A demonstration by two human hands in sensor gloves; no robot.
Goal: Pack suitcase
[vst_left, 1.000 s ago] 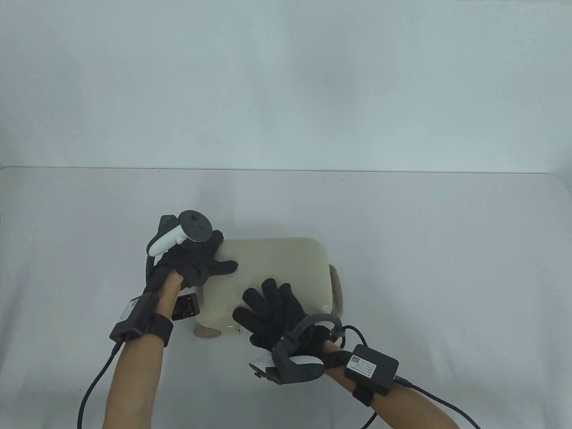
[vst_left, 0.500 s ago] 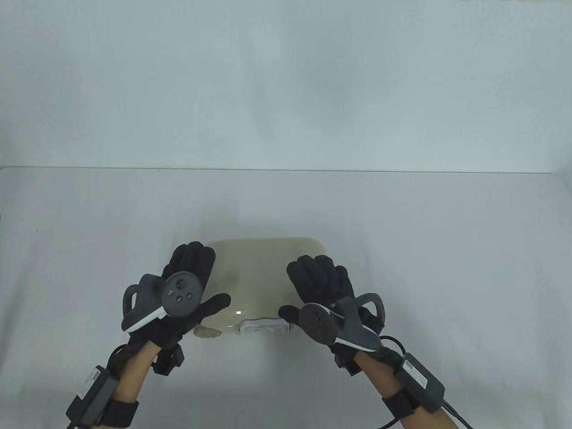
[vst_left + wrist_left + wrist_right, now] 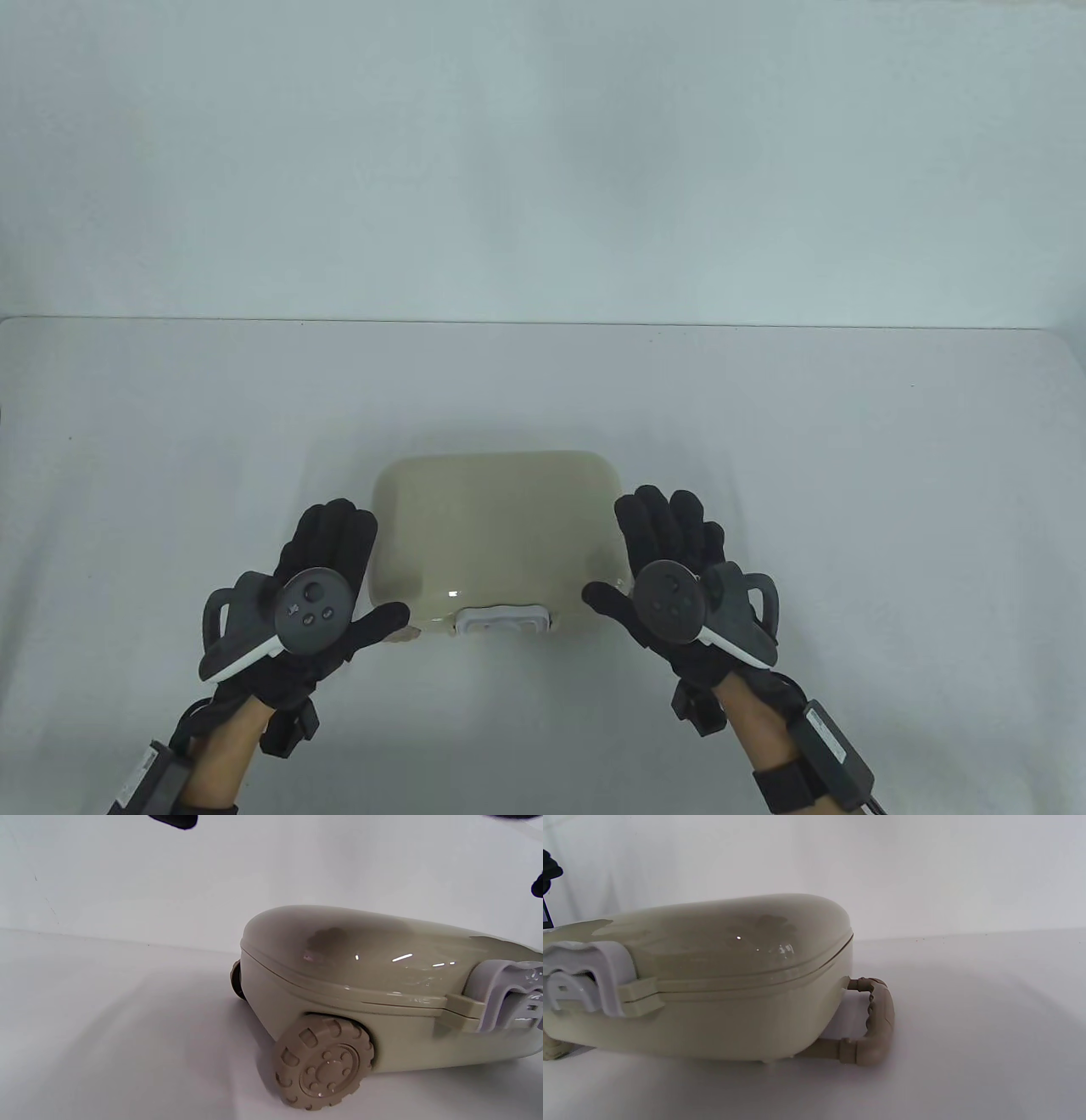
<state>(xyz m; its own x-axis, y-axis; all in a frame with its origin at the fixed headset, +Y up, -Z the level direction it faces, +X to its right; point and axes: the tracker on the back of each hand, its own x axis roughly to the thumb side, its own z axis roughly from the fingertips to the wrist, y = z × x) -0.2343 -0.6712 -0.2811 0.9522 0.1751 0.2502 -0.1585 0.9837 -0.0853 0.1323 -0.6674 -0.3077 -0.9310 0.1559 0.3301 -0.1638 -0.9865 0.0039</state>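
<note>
One small tan suitcase [image 3: 496, 526] lies shut on the worktop [image 3: 848, 441] between two hands. The left hand [image 3: 327, 577] and right hand [image 3: 670, 560] hover beside it, fingers spread, holding nothing.

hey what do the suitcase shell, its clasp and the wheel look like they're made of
Suitcase shell: probably hard moulded plastic, beige and glossy; it shows sharp light glints.
Clasp: likely plastic too, pale grey-white, duller sheen.
Wheel: tan, matte, with moulded tread blocks and studs; plastic or possibly rubber, hard to tell.
</note>
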